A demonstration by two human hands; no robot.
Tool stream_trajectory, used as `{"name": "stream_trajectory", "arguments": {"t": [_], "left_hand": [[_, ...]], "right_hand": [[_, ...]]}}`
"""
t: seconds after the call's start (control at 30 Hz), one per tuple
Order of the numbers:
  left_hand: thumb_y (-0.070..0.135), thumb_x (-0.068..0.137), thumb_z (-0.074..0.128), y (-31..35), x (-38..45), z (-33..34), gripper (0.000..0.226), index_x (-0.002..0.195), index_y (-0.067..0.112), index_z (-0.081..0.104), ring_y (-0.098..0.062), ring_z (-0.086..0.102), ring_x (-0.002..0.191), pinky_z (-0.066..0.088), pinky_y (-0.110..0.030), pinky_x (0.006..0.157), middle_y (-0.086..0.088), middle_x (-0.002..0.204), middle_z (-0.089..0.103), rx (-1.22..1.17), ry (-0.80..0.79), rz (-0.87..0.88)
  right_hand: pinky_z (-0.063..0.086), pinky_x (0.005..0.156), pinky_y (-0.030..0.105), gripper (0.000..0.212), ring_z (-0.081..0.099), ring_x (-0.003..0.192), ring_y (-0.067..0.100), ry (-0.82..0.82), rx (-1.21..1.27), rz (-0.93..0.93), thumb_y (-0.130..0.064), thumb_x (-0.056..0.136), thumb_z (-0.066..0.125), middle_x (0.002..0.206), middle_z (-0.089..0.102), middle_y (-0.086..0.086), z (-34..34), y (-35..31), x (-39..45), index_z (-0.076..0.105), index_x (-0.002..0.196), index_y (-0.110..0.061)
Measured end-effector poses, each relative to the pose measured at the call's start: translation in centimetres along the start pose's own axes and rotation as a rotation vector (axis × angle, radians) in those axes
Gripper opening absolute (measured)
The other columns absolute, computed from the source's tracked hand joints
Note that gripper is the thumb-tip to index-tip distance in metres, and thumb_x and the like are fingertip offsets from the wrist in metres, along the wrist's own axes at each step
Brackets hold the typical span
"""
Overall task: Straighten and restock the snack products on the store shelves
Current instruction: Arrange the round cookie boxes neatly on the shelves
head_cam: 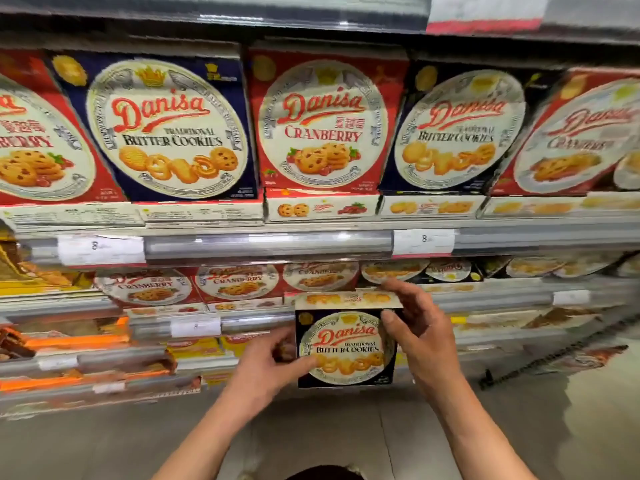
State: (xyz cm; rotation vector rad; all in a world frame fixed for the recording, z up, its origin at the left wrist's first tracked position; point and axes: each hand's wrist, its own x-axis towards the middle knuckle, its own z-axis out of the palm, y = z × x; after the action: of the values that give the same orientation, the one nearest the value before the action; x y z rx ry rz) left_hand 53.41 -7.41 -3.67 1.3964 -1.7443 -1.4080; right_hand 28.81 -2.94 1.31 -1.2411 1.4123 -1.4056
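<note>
Both hands, left hand [273, 362] and right hand [415, 327], are clasped around a butter cookies box [346, 344] at lower centre; shelving is still pending.

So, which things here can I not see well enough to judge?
Head view only:
- Price tags: print too blurred to read beyond an 8.
- Left hand: fingers hidden behind the box.
- Low shelves: packs blurred, brand unreadable.
- Leftmost top box: cut by the frame edge.
</note>
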Motion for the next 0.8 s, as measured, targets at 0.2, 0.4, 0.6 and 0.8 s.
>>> {"name": "stream_trajectory", "arguments": {"t": [0.2, 0.4, 0.6, 0.8], "left_hand": [[0.023, 0.074, 0.089, 3.6, 1.7, 5.1, 0.037, 0.095, 0.043, 0.065, 0.007, 0.067, 0.079, 0.05, -0.008, 0.067, 0.032, 0.077, 0.07, 0.14, 0.034, 0.1], [0.052, 0.069, 0.086, 6.3, 3.5, 10.7, 0.049, 0.114, 0.039, 0.069, 0.013, 0.063, 0.085, 0.047, -0.005, 0.071, 0.032, 0.088, 0.065, 0.344, 0.083, 0.208], [0.057, 0.074, 0.082, 8.1, 4.8, 16.3, 0.059, 0.126, 0.035, 0.067, -0.005, 0.067, 0.102, 0.057, -0.032, 0.091, 0.016, 0.114, 0.072, 0.446, 0.125, 0.289], [0.061, 0.088, 0.057, 10.5, 4.9, 15.9, 0.054, 0.133, 0.032, 0.061, -0.008, 0.058, 0.12, 0.05, -0.028, 0.1, 0.014, 0.129, 0.063, 0.607, 0.131, 0.49]], "right_hand": [[0.053, 0.088, 0.02, 0.053, 0.057, 0.111, -0.001, -0.101, -0.681, -0.204, -0.035, 0.08, 0.084, 0.123, 0.058, -0.017, -7.8, -0.6, -0.1, 0.059, 0.126, -0.036], [0.055, 0.091, 0.04, 0.063, 0.057, 0.113, 0.018, -0.058, -1.15, -0.397, -0.039, 0.07, 0.086, 0.125, 0.062, -0.005, -13.8, -1.2, -0.1, 0.06, 0.125, -0.024], [0.045, 0.099, 0.038, 0.07, 0.057, 0.118, 0.02, 0.015, -1.248, -0.466, -0.035, 0.07, 0.087, 0.128, 0.063, -0.003, -15.6, -0.4, -0.6, 0.056, 0.132, -0.023], [0.048, 0.093, 0.043, 0.062, 0.061, 0.112, 0.025, 0.095, -1.2, -0.527, -0.031, 0.072, 0.085, 0.123, 0.065, 0.001, -19.4, 0.0, 0.5, 0.058, 0.127, -0.019]]}}
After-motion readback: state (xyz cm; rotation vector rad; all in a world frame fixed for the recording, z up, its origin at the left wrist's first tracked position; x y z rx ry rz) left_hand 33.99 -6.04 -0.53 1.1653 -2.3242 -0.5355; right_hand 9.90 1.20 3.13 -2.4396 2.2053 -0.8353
